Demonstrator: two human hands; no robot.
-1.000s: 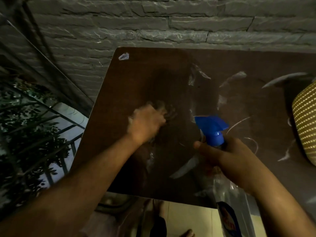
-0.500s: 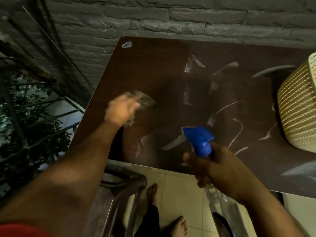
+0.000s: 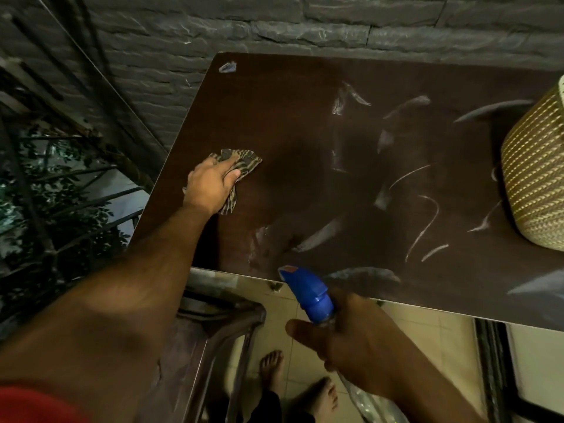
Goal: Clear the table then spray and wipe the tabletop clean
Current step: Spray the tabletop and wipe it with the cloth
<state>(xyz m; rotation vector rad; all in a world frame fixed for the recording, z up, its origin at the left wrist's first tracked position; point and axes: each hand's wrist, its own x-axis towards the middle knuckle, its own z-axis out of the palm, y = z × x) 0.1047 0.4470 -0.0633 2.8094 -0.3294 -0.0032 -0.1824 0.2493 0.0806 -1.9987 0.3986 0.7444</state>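
Observation:
A dark brown tabletop [image 3: 305, 123] stands against a grey stone wall, streaked with pale smears across its middle and right. My left hand [image 3: 209, 186] presses a striped brown cloth [image 3: 241, 163] flat on the table near its left edge. My right hand [image 3: 351, 349] grips a spray bottle with a blue trigger head [image 3: 308, 294], held just off the table's near edge over the floor. The bottle's clear body is mostly hidden behind my hand.
A cream woven basket [image 3: 537, 178] sits on the table at the right. A small pale scrap [image 3: 228, 67] lies at the far left corner. A dark chair [image 3: 219, 325] stands under the near edge. My bare feet [image 3: 271, 367] are on the tiled floor. Railings and foliage lie left.
My left hand has slid the cloth leftward from the table's middle to near its left edge. My right hand with the spray bottle has drawn back toward me, past the near edge.

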